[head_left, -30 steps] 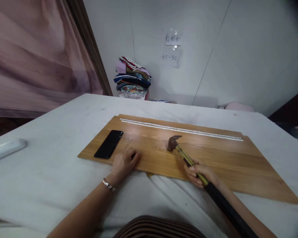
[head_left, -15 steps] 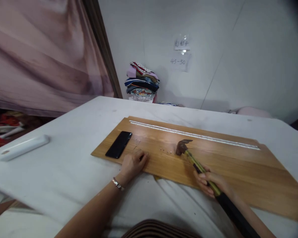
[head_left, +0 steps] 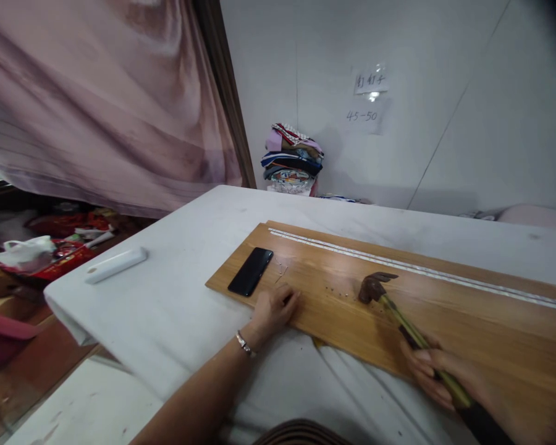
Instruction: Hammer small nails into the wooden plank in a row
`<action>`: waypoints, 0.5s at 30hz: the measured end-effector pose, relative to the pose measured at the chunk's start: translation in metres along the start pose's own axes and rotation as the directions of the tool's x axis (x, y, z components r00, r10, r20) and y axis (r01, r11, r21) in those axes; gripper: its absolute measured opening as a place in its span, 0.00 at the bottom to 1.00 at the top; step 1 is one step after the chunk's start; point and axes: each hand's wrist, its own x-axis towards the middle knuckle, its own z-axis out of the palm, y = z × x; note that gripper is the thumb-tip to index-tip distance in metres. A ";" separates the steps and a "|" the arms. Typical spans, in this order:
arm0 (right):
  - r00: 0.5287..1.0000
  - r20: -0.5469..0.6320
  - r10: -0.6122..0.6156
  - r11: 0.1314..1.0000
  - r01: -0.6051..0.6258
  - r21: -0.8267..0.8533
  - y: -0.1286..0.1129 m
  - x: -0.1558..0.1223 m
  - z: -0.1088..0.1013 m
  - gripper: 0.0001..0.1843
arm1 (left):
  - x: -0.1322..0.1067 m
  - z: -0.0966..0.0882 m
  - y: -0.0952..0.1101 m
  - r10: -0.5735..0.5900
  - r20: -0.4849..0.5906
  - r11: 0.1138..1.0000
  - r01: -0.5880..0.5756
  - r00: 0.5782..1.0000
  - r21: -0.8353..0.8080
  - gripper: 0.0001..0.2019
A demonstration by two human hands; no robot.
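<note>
A long wooden board (head_left: 445,309) lies on a white-covered table (head_left: 180,290). My right hand (head_left: 438,374) is wrapped round the handle of a hammer (head_left: 398,315), whose dark head rests on the board near a few small nails (head_left: 340,290). At the board's near edge my left hand (head_left: 273,312) rests with its fingers curled under, a bracelet on the wrist. A black phone (head_left: 251,280) lies on the board's left end, with a few loose nails (head_left: 280,269) beside it. Along the board's far side runs a pale strip (head_left: 398,264).
A white oblong object (head_left: 115,264) lies near the table's left edge. Folded clothes (head_left: 291,161) are stacked against the white wall under paper labels (head_left: 370,83). A pink curtain (head_left: 106,105) hangs at left, with clutter (head_left: 50,247) on the floor below it.
The view has swung to the left, shifting everything rightward in frame and revealing the floor clutter. Both hands and the hammer keep their places on the board.
</note>
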 end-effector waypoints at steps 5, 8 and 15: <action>0.999 -0.015 0.035 0.999 -0.035 -0.037 -0.002 -0.003 0.002 0.17 | 0.004 -0.020 -0.015 -0.244 -0.208 0.960 0.266 0.947 0.082 0.14; 0.999 -0.022 0.034 0.999 -0.034 -0.043 -0.004 -0.003 0.006 0.18 | 0.009 -0.031 -0.017 -0.300 -0.175 0.929 0.329 0.938 0.172 0.10; 0.999 -0.029 -0.013 1.000 0.014 0.010 -0.011 -0.006 0.010 0.15 | 0.023 -0.029 -0.014 -0.262 -0.002 0.916 0.250 0.965 0.313 0.12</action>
